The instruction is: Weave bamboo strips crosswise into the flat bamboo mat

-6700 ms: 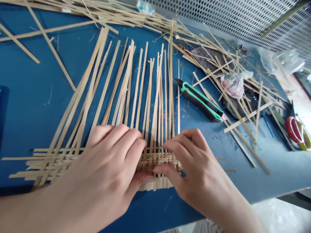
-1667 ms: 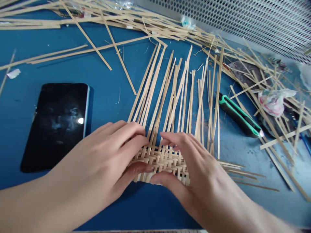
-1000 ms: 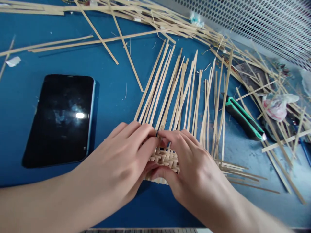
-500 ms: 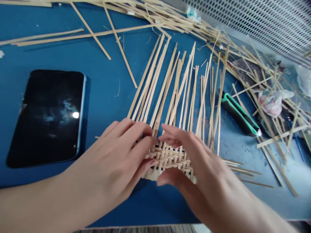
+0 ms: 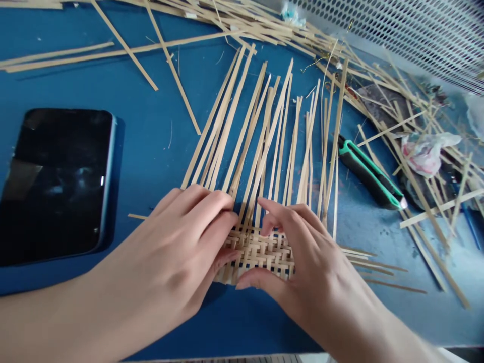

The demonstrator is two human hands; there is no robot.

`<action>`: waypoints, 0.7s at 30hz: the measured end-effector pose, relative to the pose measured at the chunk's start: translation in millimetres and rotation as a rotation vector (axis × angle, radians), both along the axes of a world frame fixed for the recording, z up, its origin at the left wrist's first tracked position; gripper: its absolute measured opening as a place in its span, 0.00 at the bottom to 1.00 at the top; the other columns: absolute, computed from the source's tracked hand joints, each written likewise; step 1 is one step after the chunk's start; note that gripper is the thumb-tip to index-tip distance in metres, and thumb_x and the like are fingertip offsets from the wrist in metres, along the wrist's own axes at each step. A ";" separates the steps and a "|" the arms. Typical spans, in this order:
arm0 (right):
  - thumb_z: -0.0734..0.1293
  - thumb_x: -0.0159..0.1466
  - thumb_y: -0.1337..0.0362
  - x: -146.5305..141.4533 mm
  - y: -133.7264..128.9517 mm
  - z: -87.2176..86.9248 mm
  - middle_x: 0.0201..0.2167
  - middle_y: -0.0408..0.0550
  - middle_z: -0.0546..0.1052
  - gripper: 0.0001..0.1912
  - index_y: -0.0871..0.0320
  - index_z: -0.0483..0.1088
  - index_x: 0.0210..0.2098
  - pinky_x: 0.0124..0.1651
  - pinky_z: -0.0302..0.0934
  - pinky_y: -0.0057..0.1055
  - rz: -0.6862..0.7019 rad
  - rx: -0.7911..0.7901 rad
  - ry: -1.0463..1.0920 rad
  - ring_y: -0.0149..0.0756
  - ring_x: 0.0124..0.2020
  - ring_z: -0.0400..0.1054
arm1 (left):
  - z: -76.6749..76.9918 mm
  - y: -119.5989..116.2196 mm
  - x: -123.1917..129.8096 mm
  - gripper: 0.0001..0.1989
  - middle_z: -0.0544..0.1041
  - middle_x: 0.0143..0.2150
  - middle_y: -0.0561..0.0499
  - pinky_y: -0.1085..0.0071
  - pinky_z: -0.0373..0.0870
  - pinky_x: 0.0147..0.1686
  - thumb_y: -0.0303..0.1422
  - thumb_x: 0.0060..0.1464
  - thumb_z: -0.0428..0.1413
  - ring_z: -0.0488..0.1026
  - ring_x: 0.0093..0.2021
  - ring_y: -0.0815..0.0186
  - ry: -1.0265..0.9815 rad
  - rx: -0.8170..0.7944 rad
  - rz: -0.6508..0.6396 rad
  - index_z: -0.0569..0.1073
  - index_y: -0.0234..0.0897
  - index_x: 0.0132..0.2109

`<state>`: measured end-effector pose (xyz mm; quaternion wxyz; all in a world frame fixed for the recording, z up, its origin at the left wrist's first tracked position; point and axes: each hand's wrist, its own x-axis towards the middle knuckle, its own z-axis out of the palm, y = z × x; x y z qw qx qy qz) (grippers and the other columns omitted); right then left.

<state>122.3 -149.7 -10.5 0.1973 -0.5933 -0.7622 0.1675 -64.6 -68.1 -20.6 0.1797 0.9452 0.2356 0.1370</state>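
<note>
Left hand [image 5: 162, 247] gripping the edge of a woven bamboo mat [image 5: 260, 252]; right hand [image 5: 302, 262] curved over its far end, grip unclear

On our blue-painted worktop [image 5: 151, 151] a black-screened smartphone with a blue edge [image 5: 56, 186] lies flat at the left. To the right we have a green-and-black plastic utility knife [image 5: 368, 174] and, just beyond it, a crumpled translucent plastic bag with pink marks [image 5: 425, 154]. A grey perforated metal panel [image 5: 397, 30] runs along the far edge.
</note>
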 end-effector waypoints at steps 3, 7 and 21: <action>0.75 0.60 0.60 -0.8 1.4 0.3 0.45 0.51 0.71 0.36 0.71 0.57 0.59 0.57 0.60 0.37 0.011 -0.004 -0.001 0.42 0.47 0.65 | 2.1 -1.6 -0.1 0.06 0.68 0.43 0.46 0.58 0.58 0.40 0.26 0.62 0.49 0.63 0.42 0.57 0.025 -0.009 0.021 0.71 0.33 0.43; 0.77 0.56 0.60 -0.4 4.6 1.2 0.43 0.52 0.72 0.37 0.73 0.60 0.56 0.57 0.60 0.38 0.021 -0.007 0.000 0.42 0.46 0.65 | 1.7 0.8 -1.4 0.05 0.69 0.44 0.47 0.58 0.56 0.40 0.30 0.61 0.51 0.63 0.42 0.57 0.039 0.015 0.042 0.70 0.35 0.43; 0.74 0.52 0.77 -6.2 7.1 3.9 0.39 0.53 0.73 0.27 0.73 0.64 0.50 0.52 0.63 0.38 0.006 0.006 -0.036 0.43 0.42 0.66 | -1.3 7.2 -1.5 0.08 0.68 0.43 0.45 0.59 0.57 0.37 0.28 0.60 0.47 0.63 0.41 0.56 0.028 0.000 -0.025 0.70 0.33 0.43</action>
